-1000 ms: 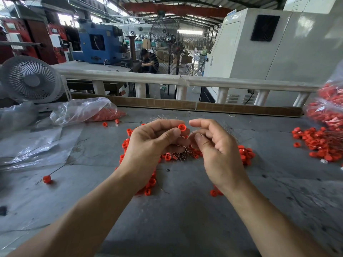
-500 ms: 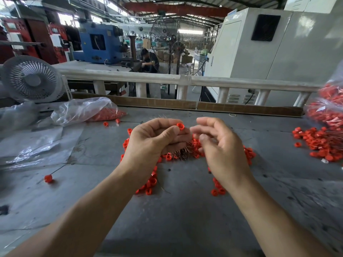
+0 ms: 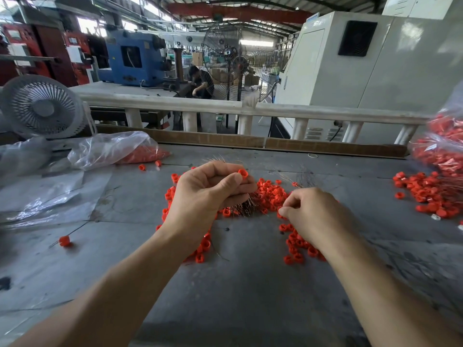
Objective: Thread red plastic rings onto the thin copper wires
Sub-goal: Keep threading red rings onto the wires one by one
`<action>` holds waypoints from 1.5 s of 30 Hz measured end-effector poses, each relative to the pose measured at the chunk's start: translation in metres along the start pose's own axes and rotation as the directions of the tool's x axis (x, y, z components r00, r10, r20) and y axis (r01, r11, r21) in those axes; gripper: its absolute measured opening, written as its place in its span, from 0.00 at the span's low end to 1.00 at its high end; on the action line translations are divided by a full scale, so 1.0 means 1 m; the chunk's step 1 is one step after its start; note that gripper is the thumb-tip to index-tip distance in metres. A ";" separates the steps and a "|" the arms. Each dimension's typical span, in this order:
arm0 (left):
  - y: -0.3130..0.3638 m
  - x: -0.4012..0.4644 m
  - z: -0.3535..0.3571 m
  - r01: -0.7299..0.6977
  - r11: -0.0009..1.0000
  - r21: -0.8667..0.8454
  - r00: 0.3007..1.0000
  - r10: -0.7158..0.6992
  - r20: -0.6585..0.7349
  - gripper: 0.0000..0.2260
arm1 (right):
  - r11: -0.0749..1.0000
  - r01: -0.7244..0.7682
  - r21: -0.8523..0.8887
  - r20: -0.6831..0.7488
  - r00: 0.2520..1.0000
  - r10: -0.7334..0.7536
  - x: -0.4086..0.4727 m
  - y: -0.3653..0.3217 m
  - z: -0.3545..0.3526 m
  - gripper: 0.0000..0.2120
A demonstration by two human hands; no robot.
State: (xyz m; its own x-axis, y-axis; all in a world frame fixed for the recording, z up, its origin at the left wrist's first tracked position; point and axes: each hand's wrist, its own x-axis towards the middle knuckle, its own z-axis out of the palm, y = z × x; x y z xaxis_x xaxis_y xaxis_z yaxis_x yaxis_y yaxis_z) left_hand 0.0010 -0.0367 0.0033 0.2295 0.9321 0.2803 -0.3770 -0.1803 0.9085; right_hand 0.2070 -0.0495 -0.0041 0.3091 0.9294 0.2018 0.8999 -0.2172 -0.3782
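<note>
My left hand [image 3: 205,194] is closed around a bundle of thin copper wires [image 3: 246,205], whose ends stick out below the fist and above the knuckles. Between its thumb and forefinger sits one red ring [image 3: 242,173]. A loose pile of red rings [image 3: 271,194] lies on the grey table [image 3: 250,296] under both hands. My right hand [image 3: 318,216] is low over the pile's right part, thumb and forefinger pinched together at a ring on the table. Whether it has that ring in its grip is unclear.
A clear plastic bag [image 3: 117,151] with red rings lies at the back left, near a small white fan [image 3: 41,107]. One ring on a wire [image 3: 64,240] rests at the left. Another ring heap [image 3: 431,194] and a full bag [image 3: 446,149] sit at the right edge.
My right hand has dropped away from the left hand, down and to the right, onto the ring pile. The left hand has kept its hold on the wires and the ring.
</note>
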 end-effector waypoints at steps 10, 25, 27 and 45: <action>-0.002 0.000 -0.003 0.006 1.000 0.023 1.000 -0.006 0.026 0.06 | 0.972 0.093 0.216 -0.099 0.992 -0.073 0.002 0.000 0.005 0.08; -0.005 0.000 -0.002 0.046 0.999 0.021 0.997 -0.048 0.059 0.07 | 0.451 0.324 0.831 -0.222 0.938 -0.265 -0.009 -0.021 0.006 0.06; -0.005 0.000 -0.002 0.048 0.999 0.025 0.997 -0.049 0.058 0.07 | 0.473 0.347 0.810 -0.242 0.932 -0.270 -0.011 -0.021 0.005 0.05; -0.005 0.002 -0.003 -0.011 0.998 0.066 0.998 0.007 0.061 0.06 | 0.528 0.496 0.689 -0.415 0.868 -0.274 -0.021 -0.028 0.000 0.06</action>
State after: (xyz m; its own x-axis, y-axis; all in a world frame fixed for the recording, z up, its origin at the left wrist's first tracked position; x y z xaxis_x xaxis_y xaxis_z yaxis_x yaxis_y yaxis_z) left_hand 0.0010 -0.0332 -0.0018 0.2811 0.9099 0.3051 -0.3199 -0.2109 0.9237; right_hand 0.1751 -0.0628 0.0026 0.1493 0.7421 0.6534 0.4170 0.5519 -0.7221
